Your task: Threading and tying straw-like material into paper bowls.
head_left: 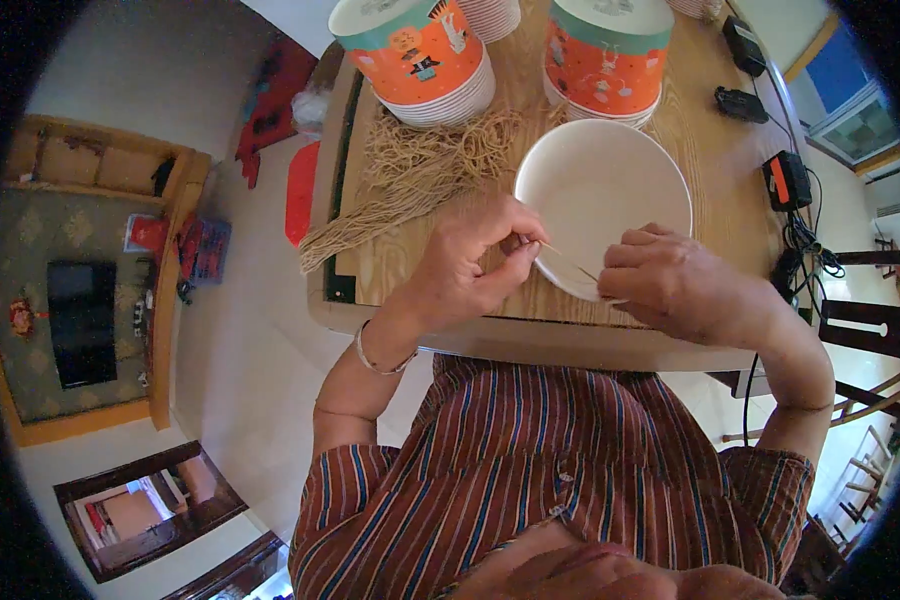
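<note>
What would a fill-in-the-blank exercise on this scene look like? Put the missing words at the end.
1. A thin strand is visible ____ the left hand and the right hand.
2. The bracelet circles the ____ wrist.
3. The white bowl stands to the ____ of the loose pile of tan strands.
4. The shirt is patterned with coloured ____.

Missing words: between; left; right; stripes.

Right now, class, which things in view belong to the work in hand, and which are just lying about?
Seemingly part of the work:
thin strand
pile of tan strands
white bowl
stacked orange tubs, probably

Apparently just lying about:
black cables
red stool
television
</note>
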The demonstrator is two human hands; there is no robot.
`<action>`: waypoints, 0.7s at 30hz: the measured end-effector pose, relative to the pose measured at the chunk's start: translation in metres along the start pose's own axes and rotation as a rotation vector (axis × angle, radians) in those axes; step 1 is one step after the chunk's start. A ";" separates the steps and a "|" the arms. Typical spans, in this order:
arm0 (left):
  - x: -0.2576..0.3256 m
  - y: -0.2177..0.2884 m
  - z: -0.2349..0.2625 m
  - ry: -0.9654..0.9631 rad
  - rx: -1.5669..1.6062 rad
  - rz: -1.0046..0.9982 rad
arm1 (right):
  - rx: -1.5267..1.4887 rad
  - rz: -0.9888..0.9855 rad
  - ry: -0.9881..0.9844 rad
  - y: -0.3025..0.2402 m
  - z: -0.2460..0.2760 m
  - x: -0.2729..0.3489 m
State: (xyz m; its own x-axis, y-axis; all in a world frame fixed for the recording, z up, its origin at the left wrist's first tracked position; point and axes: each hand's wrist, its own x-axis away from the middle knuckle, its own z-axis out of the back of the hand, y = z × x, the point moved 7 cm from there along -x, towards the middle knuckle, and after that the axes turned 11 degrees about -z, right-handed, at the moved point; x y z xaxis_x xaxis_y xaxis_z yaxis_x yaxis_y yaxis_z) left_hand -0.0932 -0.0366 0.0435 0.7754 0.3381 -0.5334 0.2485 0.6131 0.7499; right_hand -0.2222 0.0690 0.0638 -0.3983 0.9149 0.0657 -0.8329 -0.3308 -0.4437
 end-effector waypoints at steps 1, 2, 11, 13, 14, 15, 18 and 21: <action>-0.001 0.004 0.003 0.006 -0.002 0.002 | -0.018 0.026 -0.018 0.001 0.002 0.001; -0.001 0.004 0.008 0.037 0.055 0.093 | -0.016 0.032 -0.023 0.002 0.007 0.001; -0.010 0.012 0.025 -0.079 0.019 0.197 | 0.187 -0.030 -0.039 0.006 0.014 0.001; -0.015 0.012 0.026 -0.099 -0.043 0.155 | 0.127 -0.037 -0.021 0.004 0.012 -0.001; -0.019 0.010 0.026 -0.118 -0.084 0.204 | 0.124 -0.043 -0.021 0.004 0.015 0.000; -0.019 0.008 0.027 -0.130 -0.128 0.257 | 0.104 -0.007 0.002 0.000 0.022 0.000; -0.022 0.015 0.028 -0.108 -0.201 0.134 | -0.042 0.010 0.061 -0.002 0.049 0.002; -0.028 0.024 0.023 -0.073 -0.262 -0.038 | -0.324 -0.212 0.131 0.005 0.061 -0.013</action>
State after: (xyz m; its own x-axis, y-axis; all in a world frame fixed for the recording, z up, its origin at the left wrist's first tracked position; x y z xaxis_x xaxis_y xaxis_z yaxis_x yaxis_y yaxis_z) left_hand -0.0955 -0.0478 0.0851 0.8107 0.2645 -0.5222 0.1271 0.7913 0.5980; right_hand -0.2441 0.0415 0.1152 -0.1608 0.9837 0.0810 -0.7188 -0.0604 -0.6926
